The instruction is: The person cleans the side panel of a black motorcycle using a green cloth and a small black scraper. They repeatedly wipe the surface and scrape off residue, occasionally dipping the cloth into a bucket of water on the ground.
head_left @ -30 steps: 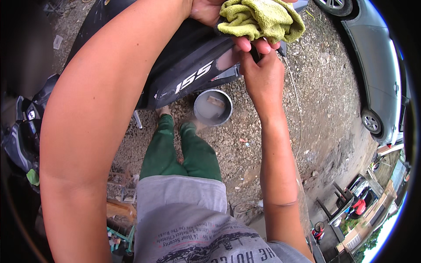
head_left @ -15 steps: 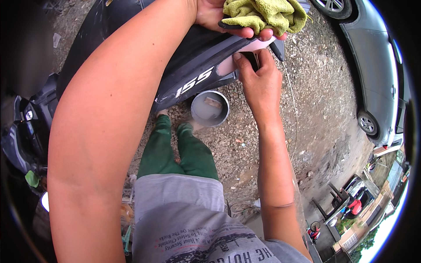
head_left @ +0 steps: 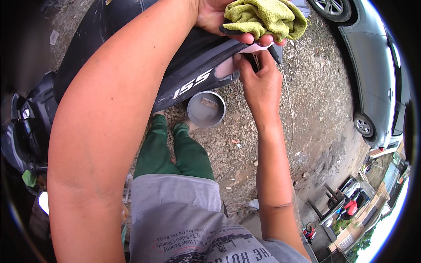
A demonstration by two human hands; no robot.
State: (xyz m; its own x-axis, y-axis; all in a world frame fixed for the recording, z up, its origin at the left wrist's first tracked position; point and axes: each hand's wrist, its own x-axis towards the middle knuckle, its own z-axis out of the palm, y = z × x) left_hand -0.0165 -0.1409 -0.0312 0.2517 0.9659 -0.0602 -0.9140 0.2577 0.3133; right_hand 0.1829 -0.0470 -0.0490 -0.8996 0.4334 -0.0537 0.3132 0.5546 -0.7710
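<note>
A yellow-green cloth (head_left: 268, 19) lies bunched in my left hand (head_left: 212, 16), whose fingers curl under it at the far end of the motorcycle's rear side panel (head_left: 175, 89). Lower down, my right hand (head_left: 264, 84) pinches a dark folded sheet (head_left: 251, 59) that looks like sandpaper. The sheet is against the panel's tip, beside a smooth pinkish patch (head_left: 226, 68). Part of the sheet is hidden by my fingers and thumb. The panel is dark, with white lettering along it.
Below the panel, a round bucket (head_left: 206, 109) of cloudy water with a small block in it stands on gravel by my feet. A thin cord (head_left: 289, 105) runs along the ground. A silver car (head_left: 372, 65) is at the right, another dark motorcycle (head_left: 26, 127) at the left.
The view has shifted slightly, so the bucket and cars appear a little further left. Both hands keep their grips, with hardly any movement against the panel.
</note>
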